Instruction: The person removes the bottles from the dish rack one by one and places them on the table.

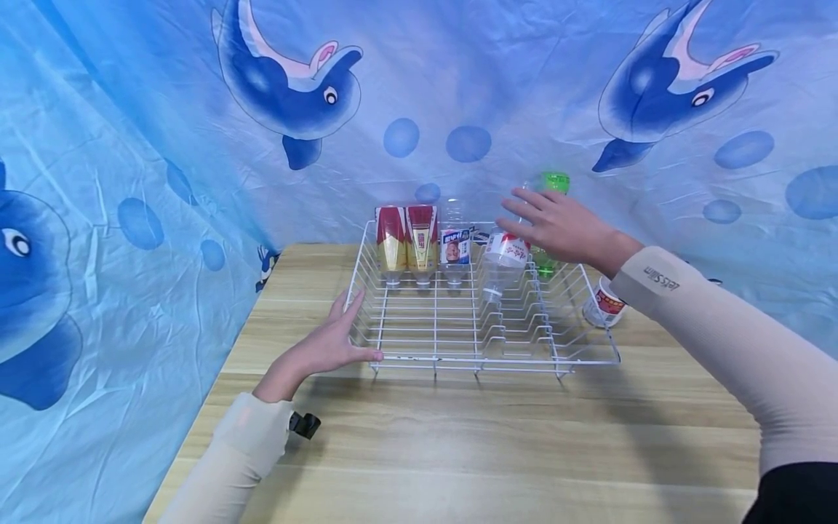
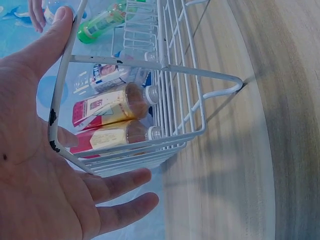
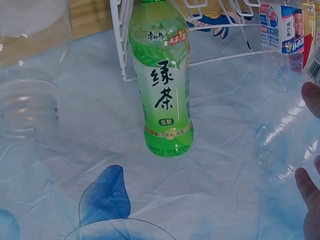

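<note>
In the head view, my left hand (image 1: 330, 342) rests at the front left corner of a white wire dish rack (image 1: 409, 357), its thumb along the front rail and other fingers spread down the side. My right hand (image 1: 556, 224) is above the rack's back right, fingers extended over a clear bottle (image 1: 507, 251) with a white and red label. That bottle leans cap down in the rack; whether the hand touches it I cannot tell. To its left, cap down, stand a clear bottle with a blue label (image 1: 455, 247) and two red-and-yellow bottles (image 1: 391, 244) (image 1: 422, 244).
A green tea bottle (image 3: 165, 100) leans at the rack's back right. Outside the right side lies a clear container with a red label (image 1: 605, 302). The rack stands on a wood-grain table (image 1: 419, 451); a blue dolphin-print curtain (image 1: 491, 87) hangs behind and on the left.
</note>
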### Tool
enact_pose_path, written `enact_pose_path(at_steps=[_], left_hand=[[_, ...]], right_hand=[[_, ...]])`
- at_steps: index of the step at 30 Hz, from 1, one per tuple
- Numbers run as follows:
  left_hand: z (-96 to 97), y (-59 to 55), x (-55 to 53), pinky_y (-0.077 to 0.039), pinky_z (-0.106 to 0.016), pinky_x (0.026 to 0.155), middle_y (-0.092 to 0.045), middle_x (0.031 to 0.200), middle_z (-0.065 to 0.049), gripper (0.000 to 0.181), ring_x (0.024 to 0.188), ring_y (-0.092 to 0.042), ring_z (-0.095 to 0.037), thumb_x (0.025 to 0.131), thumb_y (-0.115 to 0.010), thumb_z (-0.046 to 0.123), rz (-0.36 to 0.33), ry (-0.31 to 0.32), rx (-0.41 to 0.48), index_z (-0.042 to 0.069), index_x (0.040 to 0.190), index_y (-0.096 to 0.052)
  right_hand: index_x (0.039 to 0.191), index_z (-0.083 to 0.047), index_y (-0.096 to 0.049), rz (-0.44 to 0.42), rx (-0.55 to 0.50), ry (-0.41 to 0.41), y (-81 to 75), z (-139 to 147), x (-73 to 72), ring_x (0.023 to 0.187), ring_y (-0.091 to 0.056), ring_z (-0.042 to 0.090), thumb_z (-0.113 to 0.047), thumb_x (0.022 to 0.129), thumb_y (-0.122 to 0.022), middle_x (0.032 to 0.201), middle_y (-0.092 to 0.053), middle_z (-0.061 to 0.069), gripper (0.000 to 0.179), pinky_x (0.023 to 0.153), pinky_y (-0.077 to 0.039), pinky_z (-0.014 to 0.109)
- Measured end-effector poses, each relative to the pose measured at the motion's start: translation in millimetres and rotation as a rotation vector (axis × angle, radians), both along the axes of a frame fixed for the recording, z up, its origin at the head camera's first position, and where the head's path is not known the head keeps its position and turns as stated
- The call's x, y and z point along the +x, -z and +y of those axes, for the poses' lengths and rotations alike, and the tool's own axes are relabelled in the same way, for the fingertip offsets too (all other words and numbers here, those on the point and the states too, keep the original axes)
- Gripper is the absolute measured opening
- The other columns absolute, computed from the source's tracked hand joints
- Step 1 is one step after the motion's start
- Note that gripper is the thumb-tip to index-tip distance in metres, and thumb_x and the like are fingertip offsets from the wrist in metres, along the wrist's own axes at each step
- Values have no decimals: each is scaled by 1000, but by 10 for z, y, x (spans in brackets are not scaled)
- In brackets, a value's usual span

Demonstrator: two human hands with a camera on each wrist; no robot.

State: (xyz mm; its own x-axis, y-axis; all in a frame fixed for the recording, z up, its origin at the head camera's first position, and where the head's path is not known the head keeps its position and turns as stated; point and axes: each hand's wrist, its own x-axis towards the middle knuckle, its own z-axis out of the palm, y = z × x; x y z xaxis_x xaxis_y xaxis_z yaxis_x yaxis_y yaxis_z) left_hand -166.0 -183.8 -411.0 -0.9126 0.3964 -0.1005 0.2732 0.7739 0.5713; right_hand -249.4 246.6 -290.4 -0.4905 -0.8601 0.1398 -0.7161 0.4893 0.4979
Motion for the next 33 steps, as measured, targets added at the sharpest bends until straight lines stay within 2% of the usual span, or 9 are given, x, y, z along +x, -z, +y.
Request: enact_pose_path(at_steps=[3, 9, 15, 20, 24, 29, 33], left_hand=[[-2, -11, 1, -37, -58, 99, 20, 155, -12, 122, 135, -23, -46, 69, -74, 64, -14, 4, 10, 25, 153, 6], [-2, -35, -2, -36, -55, 101, 23, 155, -7, 124, 134, -30, -41, 65, -69, 73, -22, 16, 10, 30, 151, 10], [0, -53, -1, -36, -54, 102, 23, 155, -7, 120, 134, -28, -41, 71, -75, 59, -18, 24, 7, 29, 151, 10], [4, -46, 0, -36, -54, 101, 24, 155, -5, 119, 133, -31, -41, 73, -77, 53, -21, 17, 17, 31, 151, 9], [8, -41, -1, -36, -54, 101, 24, 154, -5, 119, 133, -32, -39, 73, -77, 53, -17, 19, 11, 31, 151, 10], [7, -44, -11, -38, -53, 101, 24, 154, -5, 121, 134, -30, -41, 69, -74, 63, -8, 25, -9, 31, 151, 9], [9, -45, -28, -38, -53, 101, 24, 155, -7, 124, 135, -26, -42, 64, -70, 73, 5, 28, -24, 33, 151, 9]], right_hand=[[143, -10, -40, -8, -24, -12, 37, 19, -12, 137, -24, 40, -2, 81, -69, 148, -33, 20, 69, 108, -25, 56], [141, -9, -44, -42, -98, -45, 126, 42, -26, 136, -28, 40, -6, 83, -70, 145, -37, 20, 64, 105, -32, 55], [139, -9, -46, -57, -158, -68, 217, 26, -30, 134, -31, 40, -4, 80, -73, 143, -42, 20, 65, 101, -37, 54], [140, -9, -45, -88, -170, -34, 255, 22, 12, 134, -32, 39, -4, 78, -75, 144, -40, 19, 69, 93, -45, 53], [142, -11, -43, -147, -194, 29, 281, 24, 42, 134, -33, 38, -15, 79, -77, 145, -40, 17, 72, 83, -51, 51], [144, -14, -41, -224, -264, 92, 327, 11, 52, 135, -32, 35, -28, 78, -79, 145, -41, 14, 78, 88, -48, 53], [141, -11, -44, -236, -322, 94, 372, 11, 36, 132, -36, 34, -30, 77, -80, 141, -45, 15, 76, 92, -46, 53]])
